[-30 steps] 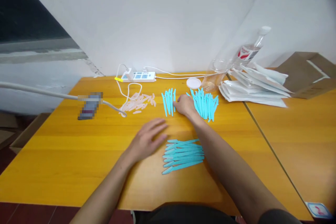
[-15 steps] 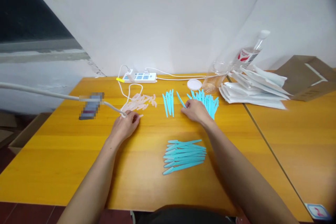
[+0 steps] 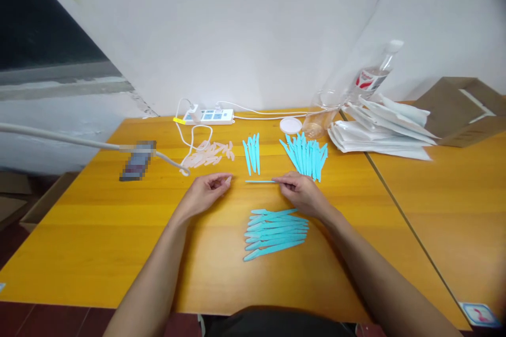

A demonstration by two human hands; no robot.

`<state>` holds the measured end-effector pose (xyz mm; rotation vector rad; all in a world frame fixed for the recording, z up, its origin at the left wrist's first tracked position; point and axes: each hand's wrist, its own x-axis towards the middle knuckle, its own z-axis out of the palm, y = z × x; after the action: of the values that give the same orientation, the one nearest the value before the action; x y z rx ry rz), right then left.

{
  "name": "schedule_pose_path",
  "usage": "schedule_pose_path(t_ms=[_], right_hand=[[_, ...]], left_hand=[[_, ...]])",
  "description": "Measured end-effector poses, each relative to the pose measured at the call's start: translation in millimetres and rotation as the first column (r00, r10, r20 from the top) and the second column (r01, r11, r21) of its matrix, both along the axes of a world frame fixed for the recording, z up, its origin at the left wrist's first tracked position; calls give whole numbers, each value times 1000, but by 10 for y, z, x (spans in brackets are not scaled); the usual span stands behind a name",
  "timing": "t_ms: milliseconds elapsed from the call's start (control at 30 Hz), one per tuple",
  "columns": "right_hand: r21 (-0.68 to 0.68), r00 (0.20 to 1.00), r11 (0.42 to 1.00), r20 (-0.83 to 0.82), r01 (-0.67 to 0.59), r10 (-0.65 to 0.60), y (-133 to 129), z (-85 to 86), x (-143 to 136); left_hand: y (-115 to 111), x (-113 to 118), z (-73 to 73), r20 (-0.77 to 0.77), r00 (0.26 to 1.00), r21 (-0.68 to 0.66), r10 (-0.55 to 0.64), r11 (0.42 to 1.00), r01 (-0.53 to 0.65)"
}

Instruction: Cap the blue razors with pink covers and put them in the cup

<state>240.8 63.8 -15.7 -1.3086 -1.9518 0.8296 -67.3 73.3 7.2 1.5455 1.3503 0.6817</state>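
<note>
My left hand pinches a small translucent piece between thumb and fingertips. Across from it, my right hand grips one end of a thin blue stick, which points left toward the left hand without touching it. Several blue sticks stand in a small group behind, and a larger pile of them lies behind the right hand. Nearer me is a stack of blue sticks with pale tips. Small pale pink pieces are scattered behind the left hand.
A power strip with white cables lies along the wall. A round white lid, a clear jar, a bottle, white packets and a cardboard box are at the right. A blurred phone lies left.
My left hand has moved right, away from the pale pieces, with one in its fingers. The blue stick in my right hand has come nearer me and turned level.
</note>
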Motion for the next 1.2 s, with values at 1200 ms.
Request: schedule_pose_path(t_ms=[1200], right_hand=[[346, 988, 938, -138, -21, 73, -120, -92, -70]], left_hand=[[-189, 427, -182, 439, 801, -368, 407, 895, -253]])
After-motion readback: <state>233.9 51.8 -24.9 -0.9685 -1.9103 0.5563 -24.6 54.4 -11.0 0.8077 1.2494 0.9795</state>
